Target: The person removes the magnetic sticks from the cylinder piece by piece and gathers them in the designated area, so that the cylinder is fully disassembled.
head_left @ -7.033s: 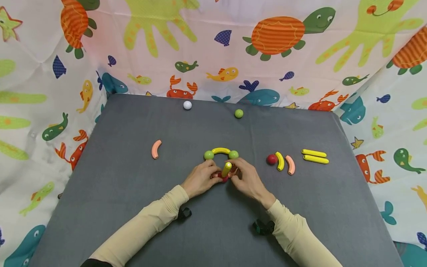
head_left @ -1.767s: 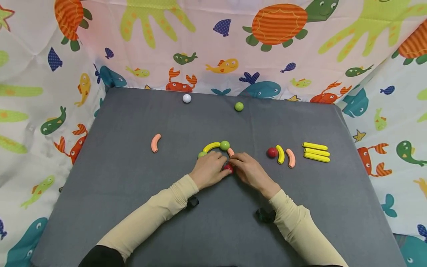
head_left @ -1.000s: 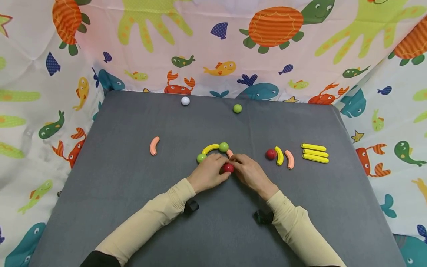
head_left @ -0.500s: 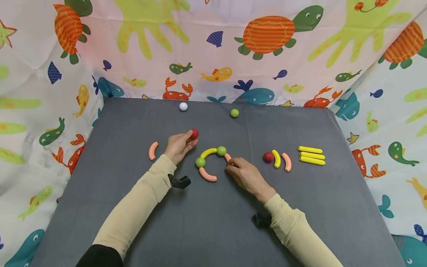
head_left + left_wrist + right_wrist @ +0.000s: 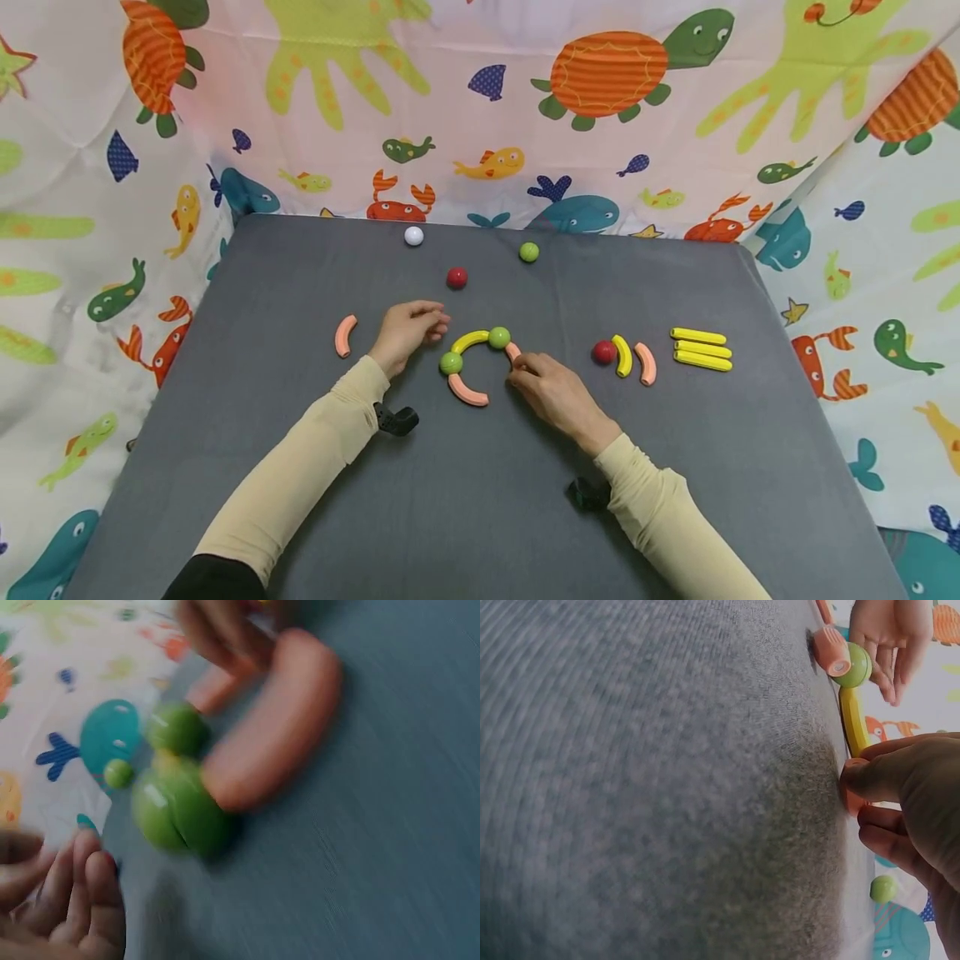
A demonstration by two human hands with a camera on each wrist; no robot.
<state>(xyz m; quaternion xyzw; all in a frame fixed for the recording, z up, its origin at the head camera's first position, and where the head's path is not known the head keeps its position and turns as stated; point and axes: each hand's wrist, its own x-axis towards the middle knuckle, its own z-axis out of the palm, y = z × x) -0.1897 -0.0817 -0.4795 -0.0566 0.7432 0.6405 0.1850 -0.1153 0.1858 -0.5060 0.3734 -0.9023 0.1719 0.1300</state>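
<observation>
On the grey table a curved chain joins a pink curved piece, a green ball, a yellow curved piece, a second green ball and another pink curved piece. My right hand pinches that last piece between thumb and fingers, partly hiding it; the right wrist view shows the thumb on it. To the chain's left, my left hand hovers with loosely bent fingers and nothing in them. Behind the chain lies a red ball, apart from the hand.
At the back are a white ball and a green ball. A loose pink curved piece lies left. To the right sit a red ball, a yellow curve, a pink curve and three yellow sticks.
The yellow stick that stood on the red ball now lies with two others at right. My left hand pulled the red ball off the chain, set it behind and let go.
</observation>
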